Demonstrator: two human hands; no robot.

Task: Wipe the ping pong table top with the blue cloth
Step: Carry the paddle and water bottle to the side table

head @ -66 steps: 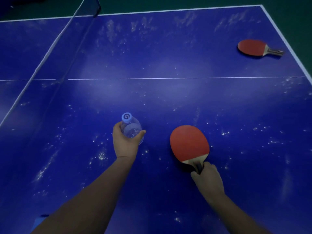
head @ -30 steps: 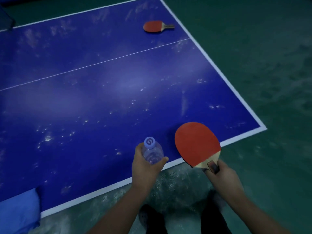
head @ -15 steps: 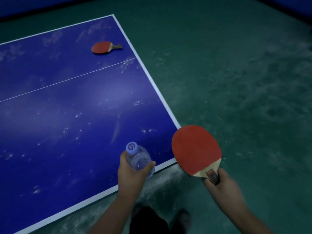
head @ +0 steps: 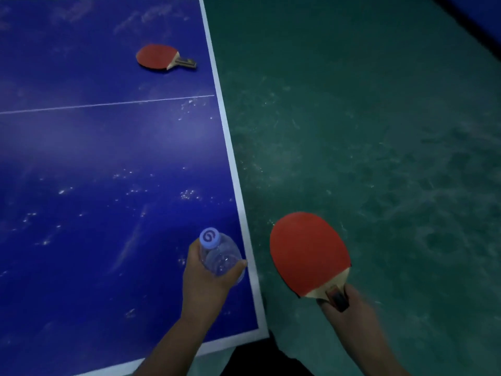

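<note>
The blue ping pong table (head: pixel 81 164), speckled with white marks, fills the left of the view; its white-edged corner is at the bottom centre. My left hand (head: pixel 203 283) grips a clear water bottle (head: pixel 221 257) with a pale blue cap above the table's right edge. My right hand (head: pixel 344 308) holds a red paddle (head: pixel 309 252) by its handle, out over the green floor to the right of the table. The blue cloth is not in view.
A second red paddle (head: pixel 162 57) lies on the table at the far right, close to the white edge line. Green floor (head: pixel 379 131) spreads to the right of the table. Dark shoes or trouser legs (head: pixel 260 359) show at the bottom.
Both hands lifted the bottle and paddle off the table and carried them right. The view swung right past the table corner; the blue cloth at the lower left dropped out of sight.
</note>
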